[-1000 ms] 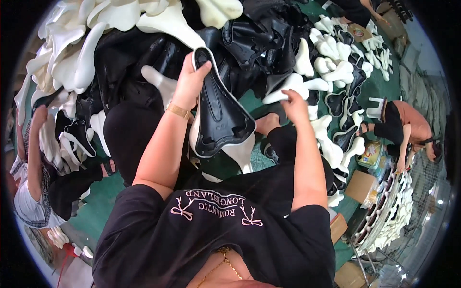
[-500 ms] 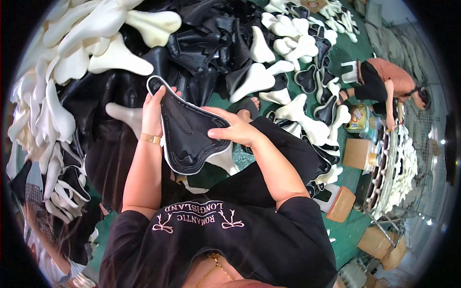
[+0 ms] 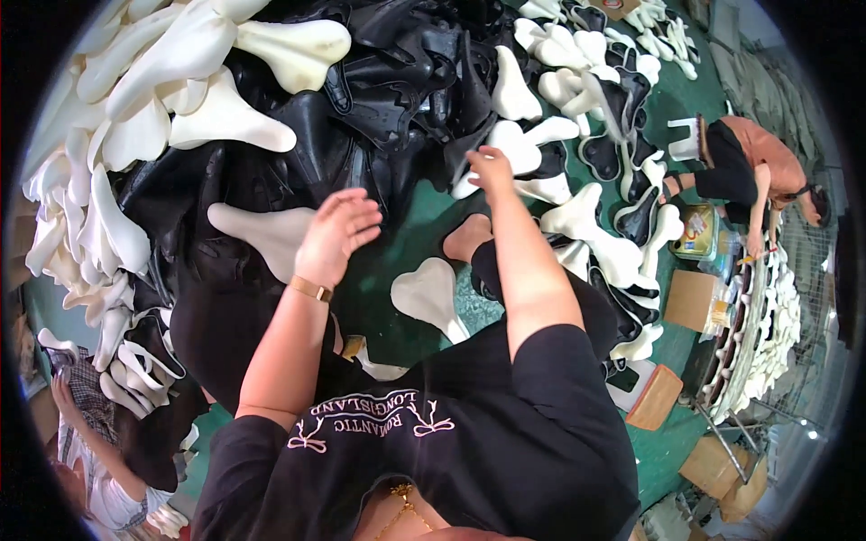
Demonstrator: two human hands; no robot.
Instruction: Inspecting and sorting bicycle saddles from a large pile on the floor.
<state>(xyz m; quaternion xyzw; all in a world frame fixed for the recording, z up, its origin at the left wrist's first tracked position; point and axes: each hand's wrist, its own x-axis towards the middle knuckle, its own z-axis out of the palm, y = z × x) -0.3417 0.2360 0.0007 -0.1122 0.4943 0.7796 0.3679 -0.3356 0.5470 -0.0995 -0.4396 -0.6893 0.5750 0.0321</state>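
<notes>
My left hand is raised, empty, with its fingers apart. Just beside it, a white saddle-shaped foam pad lies over my leg, partly behind the hand. My right hand reaches forward; its fingers are loosely curled and nothing shows in them. Beyond it is a white saddle pad at the edge of the right-hand heap. Farther right, a blurred greyish saddle shape appears above that heap. Another white saddle pad rests between my legs. Black saddle shells are piled ahead of my hands.
White saddle pads are heaped high at the left. Black-and-white saddles spread along the green floor at right. A co-worker bends over a rack of white pieces; another person sits lower left. A cardboard box stands at right.
The black saddle with a white rim has left both hands. My right hand has swung forward and right; my left has opened and moved slightly right and down. A blurred saddle shape now shows over the right heap.
</notes>
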